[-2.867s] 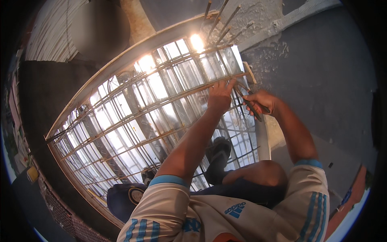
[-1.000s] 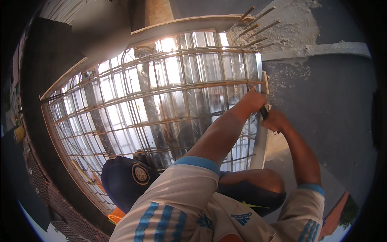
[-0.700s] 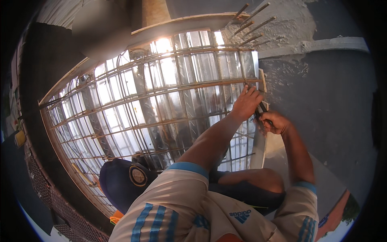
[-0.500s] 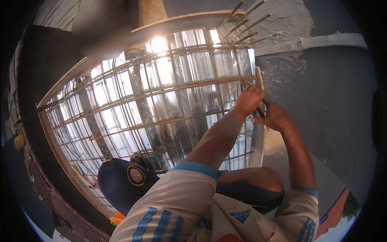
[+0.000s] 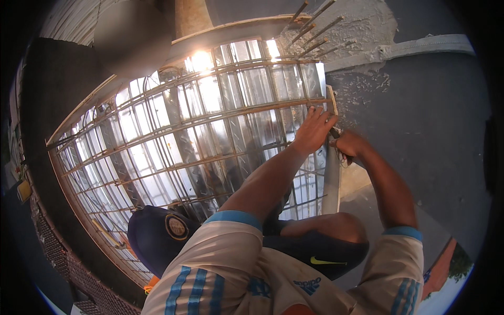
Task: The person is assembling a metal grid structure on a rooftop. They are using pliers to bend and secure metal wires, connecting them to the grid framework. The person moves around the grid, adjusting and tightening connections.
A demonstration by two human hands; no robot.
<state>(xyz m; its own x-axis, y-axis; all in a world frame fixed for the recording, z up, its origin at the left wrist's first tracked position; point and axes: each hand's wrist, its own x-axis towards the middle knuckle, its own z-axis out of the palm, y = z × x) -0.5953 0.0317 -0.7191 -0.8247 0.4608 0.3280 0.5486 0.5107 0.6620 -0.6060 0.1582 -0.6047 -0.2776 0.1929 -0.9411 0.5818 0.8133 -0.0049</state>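
Note:
My left hand (image 5: 316, 128) lies at the right end of a rusty reinforcing bar (image 5: 262, 108), its fingers stretched out and slightly apart over the bar. Just right of it, my right hand (image 5: 352, 144) is closed around a dark pair of pincers (image 5: 335, 134), partly hidden by the fingers. Both hands are over the wooden form edge (image 5: 332, 181) along the right side of the steel grid. Whatever the tool's jaws touch is hidden.
Crossed bars run over shiny metal decking (image 5: 207, 97). Several bar ends (image 5: 325, 32) stick up at the far right beside rough mortar (image 5: 367, 23). A dark grey surface (image 5: 420, 121) spreads to the right. Someone in a dark cap (image 5: 157, 236) is close at lower left.
My left hand has loosened from a curled grip and its fingers have spread. My right hand has gone from an extended thumb to a closed grip on the pincers. The view has shifted slightly.

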